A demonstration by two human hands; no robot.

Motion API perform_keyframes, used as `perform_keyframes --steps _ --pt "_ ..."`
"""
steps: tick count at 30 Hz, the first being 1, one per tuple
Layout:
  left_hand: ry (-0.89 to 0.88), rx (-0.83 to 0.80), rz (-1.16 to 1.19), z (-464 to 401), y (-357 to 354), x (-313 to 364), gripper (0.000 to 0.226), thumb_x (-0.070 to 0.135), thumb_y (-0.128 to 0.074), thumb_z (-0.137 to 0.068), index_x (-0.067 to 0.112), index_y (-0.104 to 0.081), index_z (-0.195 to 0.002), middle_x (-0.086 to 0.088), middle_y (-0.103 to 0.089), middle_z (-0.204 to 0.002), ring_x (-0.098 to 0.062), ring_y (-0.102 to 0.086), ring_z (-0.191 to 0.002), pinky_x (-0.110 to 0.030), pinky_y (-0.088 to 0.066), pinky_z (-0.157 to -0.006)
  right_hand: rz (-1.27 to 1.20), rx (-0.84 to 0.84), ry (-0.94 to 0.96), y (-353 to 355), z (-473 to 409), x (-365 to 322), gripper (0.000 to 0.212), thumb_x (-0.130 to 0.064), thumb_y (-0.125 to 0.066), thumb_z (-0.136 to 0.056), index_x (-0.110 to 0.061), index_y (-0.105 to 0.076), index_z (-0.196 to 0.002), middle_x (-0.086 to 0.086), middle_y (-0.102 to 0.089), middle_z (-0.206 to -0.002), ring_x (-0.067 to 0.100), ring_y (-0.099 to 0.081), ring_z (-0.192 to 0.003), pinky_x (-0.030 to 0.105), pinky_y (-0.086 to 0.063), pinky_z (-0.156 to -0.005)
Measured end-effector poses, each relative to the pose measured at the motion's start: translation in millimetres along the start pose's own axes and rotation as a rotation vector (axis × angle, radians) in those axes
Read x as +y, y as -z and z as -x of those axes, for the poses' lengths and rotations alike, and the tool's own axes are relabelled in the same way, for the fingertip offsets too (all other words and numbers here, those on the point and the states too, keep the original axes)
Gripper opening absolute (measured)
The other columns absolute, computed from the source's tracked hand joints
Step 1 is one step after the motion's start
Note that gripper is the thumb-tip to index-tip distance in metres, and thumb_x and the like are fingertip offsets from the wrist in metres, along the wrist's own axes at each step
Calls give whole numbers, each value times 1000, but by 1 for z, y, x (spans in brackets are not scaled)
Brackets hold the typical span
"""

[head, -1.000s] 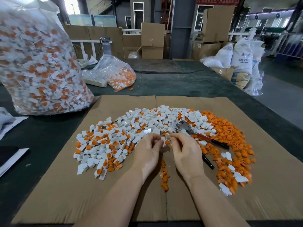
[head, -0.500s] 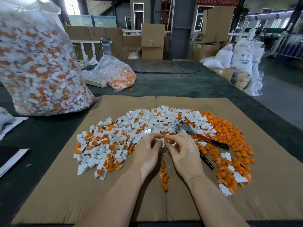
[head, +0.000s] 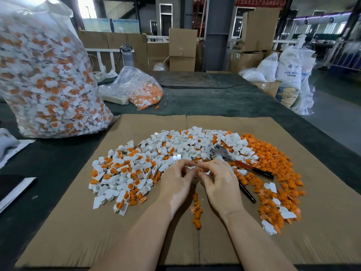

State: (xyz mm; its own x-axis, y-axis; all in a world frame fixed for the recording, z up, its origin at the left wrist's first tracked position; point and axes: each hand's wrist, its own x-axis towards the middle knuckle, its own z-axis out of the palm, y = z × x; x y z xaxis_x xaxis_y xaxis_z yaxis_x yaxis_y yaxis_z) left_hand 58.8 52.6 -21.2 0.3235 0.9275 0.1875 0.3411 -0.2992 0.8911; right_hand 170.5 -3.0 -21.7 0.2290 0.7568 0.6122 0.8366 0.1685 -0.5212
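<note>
My left hand (head: 176, 182) and my right hand (head: 219, 184) meet fingertip to fingertip over the cardboard sheet (head: 82, 231). Between them they pinch a small white plastic part (head: 192, 168) with a bit of orange showing at it. Behind them spreads a pile of white parts (head: 175, 145). Joined white-and-orange parts (head: 119, 173) lie to the left, and loose orange parts (head: 273, 169) heap on the right. A short row of orange parts (head: 196, 212) lies in the cardboard's crease between my forearms.
Pliers with red-and-black handles (head: 242, 165) lie in the pile just right of my right hand. A big clear bag of assembled parts (head: 45, 79) stands at the left, a smaller bag (head: 140, 89) behind. Papers (head: 13, 188) lie at the left edge. Boxes and sacks stand beyond the table.
My hands, slightly apart a second ago, have closed together so the fingertips meet on the small part. Nothing else has moved.
</note>
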Motion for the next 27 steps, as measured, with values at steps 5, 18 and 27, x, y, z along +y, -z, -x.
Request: perform_keyframes --steps 5,18,27 --pt "-2 8 -7 -1 -1 0 8 26 -61 -90 33 -59 -90 6 -63 -72 -4 -57 -67 -5 -39 -57 17 -9 4 0 0 0 22 -3 -71 -79 -11 -71 -99 -1 -61 -84 15 -56 -86 33 -51 -81" --pt "21 -18 88 -6 -1 0 3 24 -59 -92 25 -60 -94 2 -56 -68 -10 -51 -66 -28 -46 -68 662 -491 -695 42 -31 26 56 -44 -45 -88 -20 -36 -137 9 -26 -150 29 -25 -135 56 -8 -111" --pt "141 41 229 -13 -2 4 5 23 -62 -91 20 -62 -94 -2 -61 -72 -12 -56 -68 -17 -44 -64 737 -379 -485 51 -38 15 47 -51 -45 -90 -14 -45 -119 10 -48 -127 28 -44 -115 39 -36 -94"
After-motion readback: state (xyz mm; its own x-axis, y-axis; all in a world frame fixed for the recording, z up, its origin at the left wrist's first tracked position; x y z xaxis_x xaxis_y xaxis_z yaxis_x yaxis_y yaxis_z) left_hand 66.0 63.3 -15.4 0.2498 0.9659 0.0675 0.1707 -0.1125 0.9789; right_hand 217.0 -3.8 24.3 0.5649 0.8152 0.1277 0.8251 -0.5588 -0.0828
